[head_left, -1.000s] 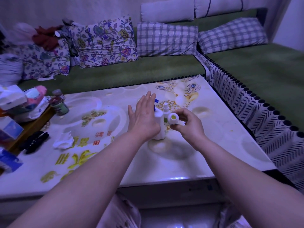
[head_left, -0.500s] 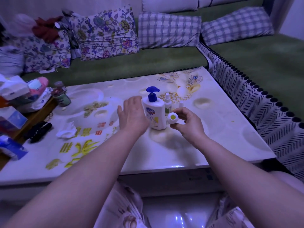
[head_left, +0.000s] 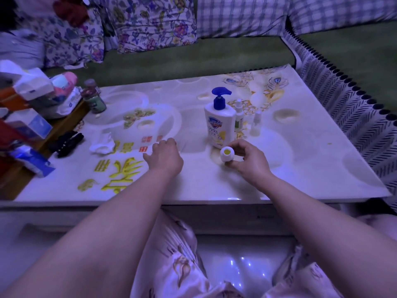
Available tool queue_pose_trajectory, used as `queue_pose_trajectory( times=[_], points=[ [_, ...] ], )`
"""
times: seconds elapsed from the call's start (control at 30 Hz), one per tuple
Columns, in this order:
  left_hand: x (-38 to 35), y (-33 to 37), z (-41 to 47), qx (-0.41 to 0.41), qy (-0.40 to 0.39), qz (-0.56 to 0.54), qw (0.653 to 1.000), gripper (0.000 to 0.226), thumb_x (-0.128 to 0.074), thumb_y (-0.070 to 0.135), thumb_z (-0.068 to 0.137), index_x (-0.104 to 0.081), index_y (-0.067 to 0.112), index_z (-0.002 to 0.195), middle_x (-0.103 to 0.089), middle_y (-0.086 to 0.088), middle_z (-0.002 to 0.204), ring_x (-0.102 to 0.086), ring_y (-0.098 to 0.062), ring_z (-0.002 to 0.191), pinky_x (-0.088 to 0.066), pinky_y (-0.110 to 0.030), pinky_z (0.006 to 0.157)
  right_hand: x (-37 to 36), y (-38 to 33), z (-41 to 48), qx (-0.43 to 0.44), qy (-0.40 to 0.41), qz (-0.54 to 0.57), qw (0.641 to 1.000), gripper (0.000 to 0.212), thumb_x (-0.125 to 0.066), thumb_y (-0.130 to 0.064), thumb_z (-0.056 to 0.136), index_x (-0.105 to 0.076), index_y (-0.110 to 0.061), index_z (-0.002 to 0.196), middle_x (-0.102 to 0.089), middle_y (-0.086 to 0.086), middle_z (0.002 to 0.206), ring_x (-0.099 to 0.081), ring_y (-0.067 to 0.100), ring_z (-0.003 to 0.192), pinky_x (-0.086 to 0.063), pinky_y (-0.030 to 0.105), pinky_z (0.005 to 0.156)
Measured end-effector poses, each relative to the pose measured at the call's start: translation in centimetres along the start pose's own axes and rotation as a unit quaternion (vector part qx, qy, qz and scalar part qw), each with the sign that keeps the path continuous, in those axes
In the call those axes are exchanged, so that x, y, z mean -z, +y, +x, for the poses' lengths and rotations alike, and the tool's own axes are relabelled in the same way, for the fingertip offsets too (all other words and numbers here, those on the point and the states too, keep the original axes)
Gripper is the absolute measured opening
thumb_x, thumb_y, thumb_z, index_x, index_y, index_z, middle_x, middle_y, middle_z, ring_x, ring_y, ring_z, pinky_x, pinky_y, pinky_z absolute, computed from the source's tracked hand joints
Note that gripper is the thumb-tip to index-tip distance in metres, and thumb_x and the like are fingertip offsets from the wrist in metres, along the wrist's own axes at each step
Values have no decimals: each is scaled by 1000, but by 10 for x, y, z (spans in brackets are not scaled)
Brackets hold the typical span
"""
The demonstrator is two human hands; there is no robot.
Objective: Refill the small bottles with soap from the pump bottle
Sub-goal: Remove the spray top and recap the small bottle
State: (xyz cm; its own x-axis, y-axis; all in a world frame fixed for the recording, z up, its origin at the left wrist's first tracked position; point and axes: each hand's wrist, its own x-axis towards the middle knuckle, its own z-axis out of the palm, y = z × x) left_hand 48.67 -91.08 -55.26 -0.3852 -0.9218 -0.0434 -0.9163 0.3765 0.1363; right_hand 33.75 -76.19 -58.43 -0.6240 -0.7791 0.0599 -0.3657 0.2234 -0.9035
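Hands apart over the table: left hand [head_left: 163,157] hangs loosely curled with nothing seen in it, right hand [head_left: 247,158] pinches a small white bottle [head_left: 227,154].

Across the patterned table [head_left: 300,168], the pump bottle [head_left: 219,125] stands upright near the middle, its blue pump head [head_left: 220,96] up and untouched by either hand. Just beside it on its right stand two slim spray bottles [head_left: 239,117] [head_left: 255,124], both capped; whether they are full cannot be told. The small white bottle is held just in front of the pump bottle, tilted toward the camera, and its open mouth shows yellow soap inside. By my reading this one bottle has its fill and needs only closing, though no cap for it is visible, while the two slim ones probably remain to be done.
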Motion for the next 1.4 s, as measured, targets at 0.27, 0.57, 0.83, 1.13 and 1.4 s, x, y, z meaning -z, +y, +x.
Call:
queue_pose_trajectory(
  times=[0.27, 0.57, 0.83, 1.13, 1.4],
  points=[
    [-11, -26, 17, 63, -65, -35, 995, 43, -51, 38, 89, -51, 17, 127, -49, -7, 131, -38, -29, 127, -36, -45, 96, -23, 1, 7, -25, -21, 12, 999, 35, -78, -8, 72, -64, -32, 93, -71, -11, 98, -66, 8, 99, -50, 31, 89],
    [-29, -17, 19, 14, -44, 9, 999, 40, -53, 39, 84, -50, 14, 115, -55, -6, 117, -43, -27, 117, -34, -49, 96, -23, 4, 9, -33, -31, 4, 999, 35, -77, -5, 72, -63, -32, 90, -70, -14, 96, -64, 4, 98, -46, 23, 79],
    [-36, -12, 26, -9, -2, 46, 999, 27, -51, 30, 88, -57, 16, 110, -60, -8, 113, -47, -28, 114, -30, -46, 98, -11, 12, 8, -36, -22, -9, 999, 37, -77, -6, 72, -60, -37, 84, -68, -21, 88, -63, -2, 93, -41, 10, 72],
    [-16, 0, 5, -117, 11, -192, 974, 21, -59, 27, 85, -65, 20, 104, -67, 2, 102, -60, -21, 99, -46, -33, 86, 4, 15, 0, -36, 11, -9, 999, 32, -77, -10, 73, -64, -32, 92, -71, -15, 103, -63, 0, 104, -42, 12, 77],
    [22, 16, -30, -200, -35, -325, 924, 22, -67, 23, 82, -62, 25, 103, -63, 11, 95, -56, 0, 88, -39, -20, 75, 36, 15, -18, -26, 45, -24, 998, 26, -75, -16, 76, -66, -35, 92, -70, -20, 99, -63, -5, 102, -46, 13, 79]
  ],
)
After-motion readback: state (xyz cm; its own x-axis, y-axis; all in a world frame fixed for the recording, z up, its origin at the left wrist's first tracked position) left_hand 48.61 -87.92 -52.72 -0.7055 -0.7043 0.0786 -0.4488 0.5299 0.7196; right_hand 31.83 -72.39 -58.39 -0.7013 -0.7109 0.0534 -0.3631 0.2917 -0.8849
